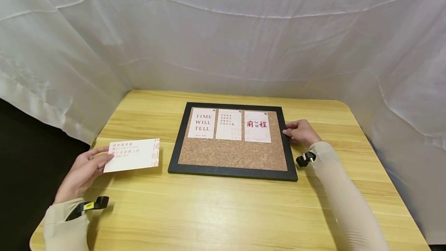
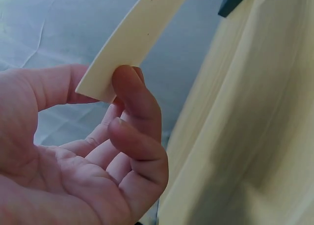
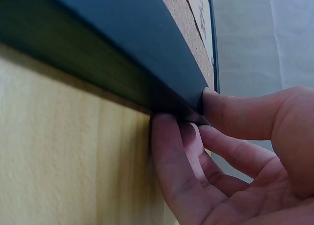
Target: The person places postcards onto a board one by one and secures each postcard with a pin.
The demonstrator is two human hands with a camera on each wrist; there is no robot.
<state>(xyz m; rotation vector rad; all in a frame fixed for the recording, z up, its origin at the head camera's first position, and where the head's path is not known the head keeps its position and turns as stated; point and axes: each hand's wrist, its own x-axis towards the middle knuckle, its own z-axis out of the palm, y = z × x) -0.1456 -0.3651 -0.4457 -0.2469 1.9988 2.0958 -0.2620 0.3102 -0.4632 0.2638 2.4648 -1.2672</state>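
A white card (image 1: 134, 154) with red print is pinched at its left end between the thumb and fingers of my left hand (image 1: 81, 169). In the left wrist view the thumb and fingertips of this hand (image 2: 98, 141) meet on either side of the card (image 2: 130, 48). To the right of the card lies a black-framed cork board (image 1: 232, 156). My right hand (image 1: 301, 133) grips the right side of its frame, thumb on top. The right wrist view shows the fingers of that hand (image 3: 216, 171) against the outer side and lower edge of the frame (image 3: 137, 43).
Three printed cards sit in a row on the upper cork: a left card (image 1: 201, 123), a middle card (image 1: 229, 125) and a right card (image 1: 257, 127). The wooden table (image 1: 209, 212) has rounded corners. White cloth (image 1: 223, 42) hangs behind and beside it.
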